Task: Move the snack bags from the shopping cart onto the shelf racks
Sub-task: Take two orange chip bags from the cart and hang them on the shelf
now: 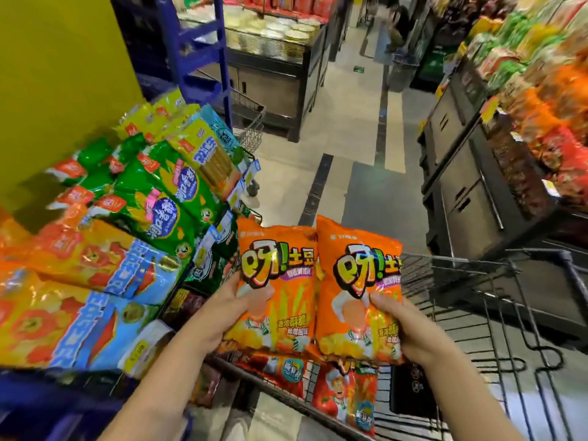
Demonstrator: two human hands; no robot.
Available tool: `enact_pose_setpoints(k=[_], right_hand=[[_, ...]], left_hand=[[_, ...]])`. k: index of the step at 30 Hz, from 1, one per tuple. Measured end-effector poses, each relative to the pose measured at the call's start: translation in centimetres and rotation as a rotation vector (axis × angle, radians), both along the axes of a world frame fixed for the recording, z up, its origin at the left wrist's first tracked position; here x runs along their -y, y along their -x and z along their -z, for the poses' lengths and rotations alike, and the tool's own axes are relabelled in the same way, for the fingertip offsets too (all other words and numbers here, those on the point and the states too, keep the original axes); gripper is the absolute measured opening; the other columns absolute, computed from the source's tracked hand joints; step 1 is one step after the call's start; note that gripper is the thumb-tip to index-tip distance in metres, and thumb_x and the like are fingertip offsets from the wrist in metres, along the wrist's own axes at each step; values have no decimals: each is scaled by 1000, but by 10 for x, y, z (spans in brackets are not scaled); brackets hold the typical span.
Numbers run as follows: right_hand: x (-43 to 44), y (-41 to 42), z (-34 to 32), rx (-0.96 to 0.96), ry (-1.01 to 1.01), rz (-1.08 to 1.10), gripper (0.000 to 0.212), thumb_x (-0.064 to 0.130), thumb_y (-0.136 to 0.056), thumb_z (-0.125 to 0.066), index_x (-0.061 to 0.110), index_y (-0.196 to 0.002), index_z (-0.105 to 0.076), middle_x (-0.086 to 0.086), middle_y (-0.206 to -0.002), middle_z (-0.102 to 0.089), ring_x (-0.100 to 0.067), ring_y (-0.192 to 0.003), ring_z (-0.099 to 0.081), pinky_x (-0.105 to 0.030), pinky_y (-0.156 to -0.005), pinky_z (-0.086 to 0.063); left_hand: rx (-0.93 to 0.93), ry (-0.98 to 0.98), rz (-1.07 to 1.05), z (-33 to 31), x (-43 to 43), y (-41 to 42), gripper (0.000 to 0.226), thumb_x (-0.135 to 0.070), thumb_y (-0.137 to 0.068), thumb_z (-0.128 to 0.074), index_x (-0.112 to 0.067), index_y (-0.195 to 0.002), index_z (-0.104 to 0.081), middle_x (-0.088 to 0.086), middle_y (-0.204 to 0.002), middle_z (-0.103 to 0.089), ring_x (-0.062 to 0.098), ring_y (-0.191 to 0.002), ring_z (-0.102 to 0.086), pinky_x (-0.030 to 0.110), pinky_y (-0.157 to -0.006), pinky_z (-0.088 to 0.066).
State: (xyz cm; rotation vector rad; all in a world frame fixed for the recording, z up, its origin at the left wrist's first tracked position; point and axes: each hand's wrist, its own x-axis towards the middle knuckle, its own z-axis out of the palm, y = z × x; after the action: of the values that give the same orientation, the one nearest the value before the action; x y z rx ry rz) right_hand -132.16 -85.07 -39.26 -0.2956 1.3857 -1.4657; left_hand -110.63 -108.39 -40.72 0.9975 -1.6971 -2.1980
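Note:
My left hand (229, 308) grips an orange snack bag (280, 265) by its lower left side. My right hand (401, 326) grips a second, matching orange snack bag (353, 281) by its lower right side. Both bags are upright, side by side, held above the black wire shopping cart (477, 300). Red snack bags (346, 399) lie in the cart beneath them. At the left, the shelf rack (219, 198) carries green snack bags (159, 202), yellow ones (203, 148) and orange-and-blue ones (95, 265).
A yellow wall (57, 74) rises at the far left beside a blue frame (197, 52). Another wire cart (251, 128) stands behind the rack. The tiled aisle (356, 148) runs ahead. Dark cabinets (471, 179) topped with packaged goods line the right side.

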Motion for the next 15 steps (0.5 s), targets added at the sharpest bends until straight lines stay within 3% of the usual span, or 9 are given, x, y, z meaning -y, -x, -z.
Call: enact_pose_setpoints(k=[2, 5, 8, 10, 13, 15], right_hand=[[1, 8, 6, 0, 11, -54, 102, 39, -35, -105, 6, -123, -65, -24, -114, -74, -36, -95, -76, -40, -71, -62], [-2, 14, 11, -26, 11, -163, 105, 41, -42, -104, 5, -131, -61, -25, -121, -71, -40, -105, -72, -44, -80, -62], [-7, 19, 19, -53, 24, -275, 102, 45, -42, -103, 8, -128, -62, -22, -119, -73, -39, -106, -72, -45, -83, -61], [-10, 20, 27, -60, 17, -345, 99, 47, -46, -101, 10, -129, -62, -20, -121, -73, -40, -109, -71, -51, -93, -57], [-10, 11, 34, -103, -6, -447, 79, 47, -63, -96, 25, -131, -61, -15, -126, -71, -36, -116, -68, -56, -105, -49], [-5, -3, 31, -151, -18, -502, 61, 44, -69, -93, 32, -120, -62, -8, -115, -75, -29, -109, -70, -49, -103, -51]], left_hand=[[21, 13, -83, -1, -13, -8, 60, -39, -77, -89, -40, -128, -57, -11, -130, -62, 4, -114, -59, 19, -83, -48], [41, 6, -224, 1, -43, -22, 84, -58, -46, -98, -43, -120, -62, -5, -126, -72, 18, -113, -69, 38, -97, -56], [51, -35, -363, 9, -79, -39, 100, -58, -36, -101, -35, -125, -64, 5, -116, -78, 29, -102, -76, 51, -91, -60], [68, -69, -449, 15, -104, -53, 108, -56, -35, -102, -27, -131, -61, 10, -117, -77, 36, -103, -75, 58, -94, -57], [77, -67, -530, 15, -141, -81, 97, -52, -50, -99, -23, -133, -60, 11, -120, -76, 36, -105, -74, 57, -94, -58], [89, -65, -643, 12, -158, -104, 88, -49, -55, -98, -22, -131, -61, 10, -116, -77, 34, -99, -77, 46, -79, -63]])
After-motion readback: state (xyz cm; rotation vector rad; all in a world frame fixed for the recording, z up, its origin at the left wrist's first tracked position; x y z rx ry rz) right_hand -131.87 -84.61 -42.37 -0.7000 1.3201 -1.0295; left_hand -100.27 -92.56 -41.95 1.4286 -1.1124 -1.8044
